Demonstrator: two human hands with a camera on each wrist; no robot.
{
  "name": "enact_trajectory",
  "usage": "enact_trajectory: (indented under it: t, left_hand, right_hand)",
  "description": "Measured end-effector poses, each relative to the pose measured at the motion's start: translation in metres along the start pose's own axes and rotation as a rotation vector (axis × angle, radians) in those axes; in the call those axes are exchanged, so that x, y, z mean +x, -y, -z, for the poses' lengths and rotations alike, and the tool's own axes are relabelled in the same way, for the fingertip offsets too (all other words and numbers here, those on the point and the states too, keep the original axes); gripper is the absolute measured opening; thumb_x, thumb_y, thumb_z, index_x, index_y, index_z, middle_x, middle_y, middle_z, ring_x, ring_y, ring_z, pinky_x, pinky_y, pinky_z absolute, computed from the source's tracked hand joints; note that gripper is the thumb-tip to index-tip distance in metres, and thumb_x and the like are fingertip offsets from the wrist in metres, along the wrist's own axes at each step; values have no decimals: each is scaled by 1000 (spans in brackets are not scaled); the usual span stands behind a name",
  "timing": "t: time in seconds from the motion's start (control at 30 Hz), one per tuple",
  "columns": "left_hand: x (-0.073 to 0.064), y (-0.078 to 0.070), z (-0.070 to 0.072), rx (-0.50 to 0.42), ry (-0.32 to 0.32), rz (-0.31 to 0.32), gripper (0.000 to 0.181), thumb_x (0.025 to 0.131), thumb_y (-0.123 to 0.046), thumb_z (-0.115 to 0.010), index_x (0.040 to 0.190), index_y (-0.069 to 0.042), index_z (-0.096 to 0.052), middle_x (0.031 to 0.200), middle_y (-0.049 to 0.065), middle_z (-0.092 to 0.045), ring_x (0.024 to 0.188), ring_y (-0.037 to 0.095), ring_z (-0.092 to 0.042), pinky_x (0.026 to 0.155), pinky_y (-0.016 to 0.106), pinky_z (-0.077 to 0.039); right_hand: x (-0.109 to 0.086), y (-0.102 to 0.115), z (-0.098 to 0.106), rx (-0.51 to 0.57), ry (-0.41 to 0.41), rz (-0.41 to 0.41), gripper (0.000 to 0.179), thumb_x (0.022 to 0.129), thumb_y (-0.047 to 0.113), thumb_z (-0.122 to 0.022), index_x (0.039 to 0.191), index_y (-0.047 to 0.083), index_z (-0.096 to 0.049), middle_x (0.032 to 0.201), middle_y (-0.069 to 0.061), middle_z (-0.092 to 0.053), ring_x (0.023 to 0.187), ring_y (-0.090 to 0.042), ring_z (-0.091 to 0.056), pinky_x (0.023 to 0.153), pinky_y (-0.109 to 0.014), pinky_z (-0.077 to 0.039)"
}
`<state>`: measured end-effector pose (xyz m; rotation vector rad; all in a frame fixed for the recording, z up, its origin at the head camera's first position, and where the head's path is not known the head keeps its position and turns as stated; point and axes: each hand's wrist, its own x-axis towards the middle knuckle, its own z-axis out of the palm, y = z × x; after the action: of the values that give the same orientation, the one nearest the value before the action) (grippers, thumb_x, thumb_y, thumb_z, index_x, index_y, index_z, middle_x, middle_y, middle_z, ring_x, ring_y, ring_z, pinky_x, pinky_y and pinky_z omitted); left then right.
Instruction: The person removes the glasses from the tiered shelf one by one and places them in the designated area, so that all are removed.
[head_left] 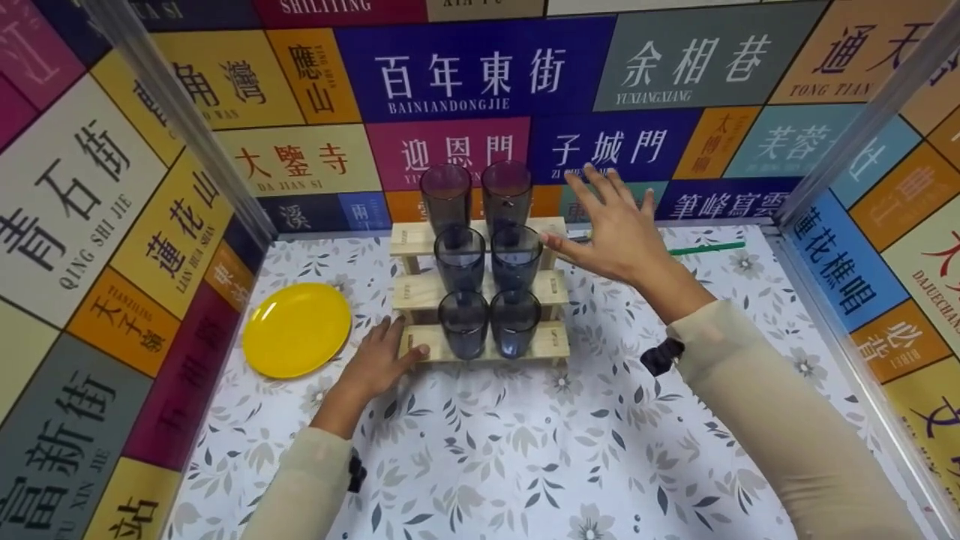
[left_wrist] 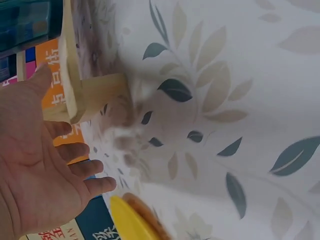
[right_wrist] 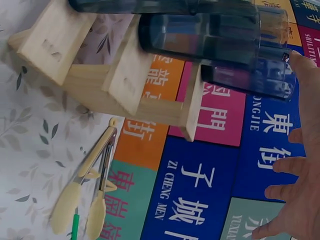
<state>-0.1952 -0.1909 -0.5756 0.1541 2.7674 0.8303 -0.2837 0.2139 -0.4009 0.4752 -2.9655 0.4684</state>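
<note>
A three-step wooden rack (head_left: 555,289) carries dark, clear drinking glasses, two upright on each step. My left hand (head_left: 375,360) rests at the left end of the lowest step, thumb over the board's front edge. Its fingers (left_wrist: 82,150) are spread loosely beside the wood in the left wrist view. Over on the right, my right hand (head_left: 622,232) is held up with fingers spread. Its thumb is at the rim of the right glass (head_left: 516,259) on the middle step; whether it touches is unclear. Neither hand grips a glass.
A yellow plate (head_left: 296,330) lies left of the rack. Tongs with cream tips (right_wrist: 67,207) and a green stick (head_left: 709,247) lie right of the rack. Panels printed with characters (head_left: 480,67) stand behind and at both sides of the flower-patterned tabletop (head_left: 480,450).
</note>
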Motion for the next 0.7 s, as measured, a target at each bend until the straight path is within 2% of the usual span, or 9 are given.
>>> enact_trajectory:
  t: [0.17,0.33,0.53,0.7]
  left_hand:
    - [4,5,-11,-74,-37,-16,87,111,-54,-61,174,-1,-30,178,34,-27,164,55,-30,130,70,-32]
    - [7,12,-22,-170,-59,-3,91,108,-52,-67,176,-6,-27,177,30,-34,163,50,-37,131,66,-34]
    - [12,16,-26,-305,-52,-2,94,106,-49,-73,178,-13,-23,172,29,-42,158,47,-45,129,66,-36]
    - [11,17,-26,-349,-56,11,99,105,-49,-74,178,-9,-20,172,29,-43,155,45,-49,129,64,-37]
  right_hand:
    - [11,14,2,25,-6,27,111,93,94,-52,179,35,-15,188,-5,-13,174,-41,-10,129,-85,-3]
    - [21,25,1,32,-12,42,112,93,95,-50,180,35,-13,188,-5,-14,175,-39,-11,133,-79,-5]
    - [32,37,3,56,-1,45,116,93,95,-51,180,28,-13,187,-8,-17,174,-37,-13,136,-73,-8]
    - [41,47,1,64,4,60,119,92,95,-51,180,27,-11,186,-11,-20,173,-39,-20,138,-68,-12]
